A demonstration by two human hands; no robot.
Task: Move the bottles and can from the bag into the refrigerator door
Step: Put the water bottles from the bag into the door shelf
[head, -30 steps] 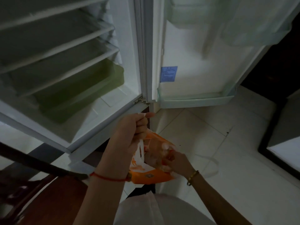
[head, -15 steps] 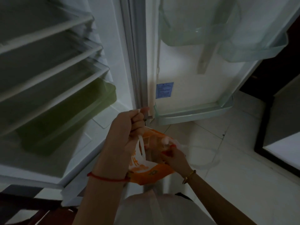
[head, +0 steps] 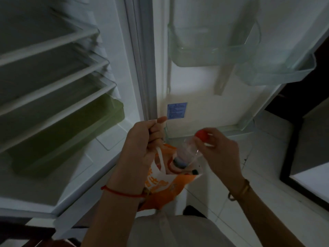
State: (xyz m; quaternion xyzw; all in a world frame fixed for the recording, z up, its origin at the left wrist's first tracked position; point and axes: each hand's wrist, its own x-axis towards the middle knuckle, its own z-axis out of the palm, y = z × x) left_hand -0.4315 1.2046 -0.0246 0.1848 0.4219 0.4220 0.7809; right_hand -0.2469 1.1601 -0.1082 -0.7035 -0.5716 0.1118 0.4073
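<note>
- Since half a second ago, the right hand (head: 221,154) has come up out of the bag (head: 165,186), bringing a bottle (head: 188,150) with it; before, that hand was down inside the bag's mouth.
- Right fingers (head: 210,139) are curled narrow around the bottle's neck, just under its red cap (head: 202,135), which shows past the fingertips.
- Below those fingers the clear bottle slants down and left, its lower end still inside the bag's opening.
- Left hand (head: 142,145) is a closed fist on the bag's white handle (head: 161,159), thumb pressed over the top, holding the orange bag up.
- Deeper in the bag, under the bottle, more rounded things show, too dim to tell what they are.
- Beyond the right fingertips stands the open refrigerator door (head: 199,93), with a blue sticker (head: 177,110) just past the left thumb.
- Lowest door shelf (head: 236,130) runs just behind the red cap; two clear door bins (head: 284,72) sit well above both hands.
- Left of the left fist are the refrigerator's inner shelves (head: 53,82) and a green drawer (head: 71,132).
- A red string bracelet (head: 122,192) circles the left wrist, a gold bracelet (head: 239,190) the right.
</note>
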